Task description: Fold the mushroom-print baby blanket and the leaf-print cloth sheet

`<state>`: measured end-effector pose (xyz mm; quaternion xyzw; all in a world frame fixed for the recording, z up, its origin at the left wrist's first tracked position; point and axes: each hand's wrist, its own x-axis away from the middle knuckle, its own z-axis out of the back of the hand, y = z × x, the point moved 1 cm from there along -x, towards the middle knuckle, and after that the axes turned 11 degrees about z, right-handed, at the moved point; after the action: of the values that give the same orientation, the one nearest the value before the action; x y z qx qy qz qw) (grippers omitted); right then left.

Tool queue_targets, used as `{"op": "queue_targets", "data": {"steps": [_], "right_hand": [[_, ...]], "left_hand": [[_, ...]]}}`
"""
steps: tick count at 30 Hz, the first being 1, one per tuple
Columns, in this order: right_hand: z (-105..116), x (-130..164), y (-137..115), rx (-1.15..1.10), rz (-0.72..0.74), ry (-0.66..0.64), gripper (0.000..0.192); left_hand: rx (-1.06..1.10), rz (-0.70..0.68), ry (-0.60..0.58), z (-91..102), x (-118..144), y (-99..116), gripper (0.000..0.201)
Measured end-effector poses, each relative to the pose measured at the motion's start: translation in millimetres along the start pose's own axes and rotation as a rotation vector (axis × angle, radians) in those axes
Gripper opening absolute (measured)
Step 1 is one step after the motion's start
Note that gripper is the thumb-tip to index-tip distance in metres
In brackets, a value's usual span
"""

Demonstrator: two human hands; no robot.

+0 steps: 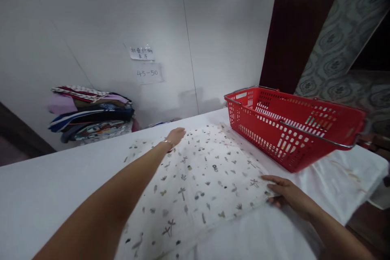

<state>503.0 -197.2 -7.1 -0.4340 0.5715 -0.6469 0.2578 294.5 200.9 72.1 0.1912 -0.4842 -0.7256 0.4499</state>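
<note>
A thin white cloth (210, 166) printed with small palm trees, birds and leaves lies spread on the white-covered table. My left hand (176, 135), with a bracelet at its wrist, reaches over the cloth and touches its far part. Its fingers point away from me and are mostly hidden, so I cannot tell whether they grip the fabric. At the near right corner, my right hand (283, 193) is closed on the cloth's edge, thumb and fingers pinching it. A few wrinkles run across the fabric.
A red plastic basket (256, 124) with metal handles stands right of the cloth, with some things inside. Folded clothes (93, 115) are piled at the table's far left edge. Paper signs (148, 74) hang on the grey wall (91, 28) behind.
</note>
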Motion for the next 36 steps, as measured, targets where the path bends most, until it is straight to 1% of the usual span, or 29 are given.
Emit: {"op": "queue_targets", "data": {"steps": [2,4,5,7,8,9,10,12,13,15,17,18,21,22,24,26,28,30,33,36], "right_hand": [[-1,1,-4,0.012,0.013,0.006,0.059],[-1,2,-7,0.041,0.030,0.020,0.070],[0,3,-8,0.057,0.032,0.023,0.073],[2,3,-9,0.091,0.021,0.024,0.072],[3,3,-10,0.110,0.008,0.022,0.068],[4,3,-10,0.131,-0.005,0.021,0.064],[5,2,-12,0.153,-0.019,0.025,0.059],[5,0,-15,0.209,-0.045,0.032,0.048],[5,-1,-17,0.241,-0.056,0.029,0.041],[5,-4,-24,0.320,-0.076,0.005,0.026],[5,-6,-32,0.417,-0.108,-0.014,0.013],[5,-8,-37,0.461,-0.119,-0.008,0.011],[2,-13,-59,0.484,-0.106,0.022,0.014],[0,-16,-67,0.466,-0.072,0.038,0.014],[-2,-22,-81,0.401,0.090,0.064,0.012],[-2,-26,-87,0.387,0.151,0.123,0.010],[0,-27,-83,0.421,0.116,0.187,0.010],[2,-26,-71,0.470,0.052,0.228,0.013],[5,-23,-52,0.535,-0.017,0.250,0.014],[7,-22,-42,0.594,-0.051,0.262,0.011]], "left_hand": [[-0.050,0.085,0.089,43.3,29,-34,0.047],[-0.178,0.148,0.201,84.3,65,-65,0.049],[-0.277,0.157,0.233,101.7,85,-79,0.048],[-0.452,0.153,0.293,127.6,130,-100,0.045],[-0.508,0.173,0.313,135.3,154,-109,0.044],[-0.547,0.206,0.309,139.1,177,-116,0.045],[-0.566,0.234,0.305,139.3,200,-123,0.047],[-0.596,0.209,0.304,130.8,242,-133,0.048],[-0.611,0.157,0.304,123.5,260,-138,0.048],[-0.650,-0.008,0.296,106.9,287,-149,0.046],[-0.719,-0.172,0.286,92.4,305,-160,0.043],[-0.757,-0.244,0.279,87.0,310,-166,0.041],[-0.846,-0.393,0.273,78.5,314,-180,0.038],[-0.864,-0.423,0.275,77.4,314,-183,0.037],[-0.892,-0.459,0.289,76.2,313,-186,0.036],[-0.912,-0.479,0.293,75.3,313,-187,0.035],[-0.925,-0.492,0.292,74.5,314,-186,0.035],[-0.931,-0.504,0.298,74.0,315,-187,0.037],[-0.940,-0.513,0.325,74.3,315,-191,0.043],[-0.936,-0.505,0.328,76.2,313,-195,0.044]]}}
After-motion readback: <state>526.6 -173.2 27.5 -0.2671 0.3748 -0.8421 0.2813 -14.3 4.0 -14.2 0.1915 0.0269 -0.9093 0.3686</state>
